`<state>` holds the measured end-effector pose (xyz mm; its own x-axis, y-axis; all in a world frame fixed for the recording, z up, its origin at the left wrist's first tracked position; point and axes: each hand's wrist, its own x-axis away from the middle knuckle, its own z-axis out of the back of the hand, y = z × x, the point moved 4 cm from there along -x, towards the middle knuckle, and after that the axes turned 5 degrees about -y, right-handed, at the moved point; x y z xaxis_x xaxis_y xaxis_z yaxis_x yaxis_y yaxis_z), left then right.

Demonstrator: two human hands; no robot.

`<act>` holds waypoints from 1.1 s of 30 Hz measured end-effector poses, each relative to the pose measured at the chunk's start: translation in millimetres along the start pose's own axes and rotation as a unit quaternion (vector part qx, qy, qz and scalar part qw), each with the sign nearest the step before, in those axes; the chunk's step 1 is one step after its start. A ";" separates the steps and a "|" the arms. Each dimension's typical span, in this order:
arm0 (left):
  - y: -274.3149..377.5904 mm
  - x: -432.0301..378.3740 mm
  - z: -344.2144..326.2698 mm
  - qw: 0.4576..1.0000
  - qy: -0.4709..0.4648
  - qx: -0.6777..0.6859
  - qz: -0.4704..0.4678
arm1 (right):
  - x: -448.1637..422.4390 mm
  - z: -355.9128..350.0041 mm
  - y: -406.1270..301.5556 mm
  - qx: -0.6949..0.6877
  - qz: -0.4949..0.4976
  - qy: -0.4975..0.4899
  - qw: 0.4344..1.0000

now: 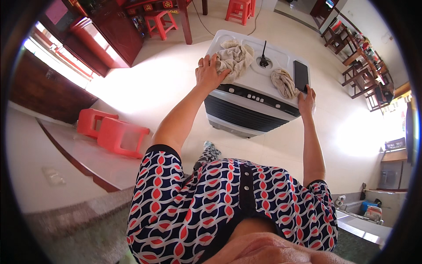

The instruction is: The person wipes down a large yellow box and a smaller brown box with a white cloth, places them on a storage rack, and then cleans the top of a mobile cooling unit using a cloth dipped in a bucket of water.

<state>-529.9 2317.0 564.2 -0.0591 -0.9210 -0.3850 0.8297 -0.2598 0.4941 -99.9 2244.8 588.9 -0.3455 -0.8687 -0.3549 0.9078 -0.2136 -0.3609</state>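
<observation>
A white and black portable air cooler stands on the floor in front of me. My left hand grips its left top edge, with the thumb against a crumpled beige cloth. At the front right corner, my right hand holds the cooler's edge, its fingertips beside the lower end of a dark smartphone. A smaller twisted cloth lies left of the phone. Between the two cloths, a black power plug rests in a round recess of the top, its cord standing up.
Red plastic stools stand at the left, under a wooden table and at the top. A dark red cabinet is at upper left. Wooden chairs line the right side. A thin cable runs across the floor behind the cooler.
</observation>
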 end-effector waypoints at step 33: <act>-399.5 456.2 -39.9 0.863 -0.113 0.134 0.474 | 56.3 43.4 84.4 -0.053 0.094 0.150 0.983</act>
<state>-866.2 2012.2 160.0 0.4446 -0.7813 0.4381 0.4072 0.6119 0.6780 -32.4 2158.5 575.9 -0.2431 -0.7136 -0.6570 0.9381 -0.0008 -0.3463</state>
